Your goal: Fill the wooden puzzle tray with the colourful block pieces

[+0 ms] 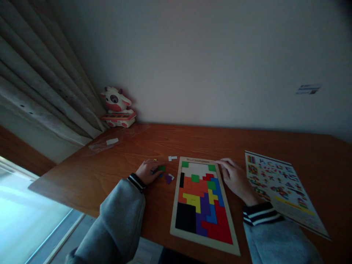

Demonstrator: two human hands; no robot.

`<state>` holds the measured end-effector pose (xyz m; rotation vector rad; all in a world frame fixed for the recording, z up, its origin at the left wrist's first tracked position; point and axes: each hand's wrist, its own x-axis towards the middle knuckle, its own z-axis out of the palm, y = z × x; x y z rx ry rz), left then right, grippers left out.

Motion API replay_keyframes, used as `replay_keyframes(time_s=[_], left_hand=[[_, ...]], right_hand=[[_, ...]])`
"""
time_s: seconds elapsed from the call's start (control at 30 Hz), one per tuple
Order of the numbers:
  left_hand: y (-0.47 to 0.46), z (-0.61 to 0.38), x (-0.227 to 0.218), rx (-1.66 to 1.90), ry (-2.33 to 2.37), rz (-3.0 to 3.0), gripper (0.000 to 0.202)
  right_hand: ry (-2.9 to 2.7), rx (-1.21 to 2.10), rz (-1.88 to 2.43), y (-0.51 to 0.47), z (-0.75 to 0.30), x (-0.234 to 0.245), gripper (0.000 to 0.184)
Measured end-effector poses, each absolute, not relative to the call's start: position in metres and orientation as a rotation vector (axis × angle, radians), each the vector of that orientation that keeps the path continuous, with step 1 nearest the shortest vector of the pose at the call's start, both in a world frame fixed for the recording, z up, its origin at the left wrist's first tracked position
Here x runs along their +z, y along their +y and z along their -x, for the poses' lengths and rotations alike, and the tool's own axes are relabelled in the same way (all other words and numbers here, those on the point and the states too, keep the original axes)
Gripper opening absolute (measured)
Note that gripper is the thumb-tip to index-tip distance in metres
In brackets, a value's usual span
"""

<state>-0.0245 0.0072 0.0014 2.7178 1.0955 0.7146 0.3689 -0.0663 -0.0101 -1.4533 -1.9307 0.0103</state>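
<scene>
Wooden desk, open room behind toward the wall. Left hand curls over a green piece just left of the puzzle board, gripped or only pressed, can't tell. Right hand lies slack and empty on the board's right rim.

You face a plain pale wall in dim light, with the brown wooden worktop butted against it, grey pleated curtains hanging beyond its far left corner and a bright window pane glowing below its left edge.
</scene>
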Motion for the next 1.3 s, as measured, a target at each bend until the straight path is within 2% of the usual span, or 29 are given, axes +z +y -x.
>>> replay_keyframes(time_s=[0.23, 0.47, 0.67, 0.83, 1.0, 1.3], left_hand=[[0.007, 0.019, 0.001, 0.832, 1.155, -2.394, 0.043], [0.004, -0.010, 0.005, 1.016, 1.095, -2.413, 0.018], [0.003, -0.074, 0.004, 1.197, 0.867, -2.529, 0.019], [0.007, -0.106, 0.002, 0.960, 0.621, -2.755, 0.027], [0.000, -0.100, 0.009, 0.720, 0.659, -2.891, 0.027], [0.000, -0.083, 0.011, 0.625, 0.743, -2.947, 0.036]], right_hand=[[-1.903, 0.029, 1.430, -0.065, -0.368, -0.010, 0.032], [-1.872, 0.051, 1.400, -0.066, -0.365, -0.008, 0.029], [-1.868, 0.069, 1.411, -0.066, -0.365, -0.010, 0.030], [-1.855, 0.068, 1.413, -0.066, -0.366, -0.009, 0.029], [-1.798, 0.074, 1.400, -0.065, -0.364, -0.010, 0.029], [-1.576, 0.147, 1.472, -0.066, -0.361, -0.009, 0.042]])
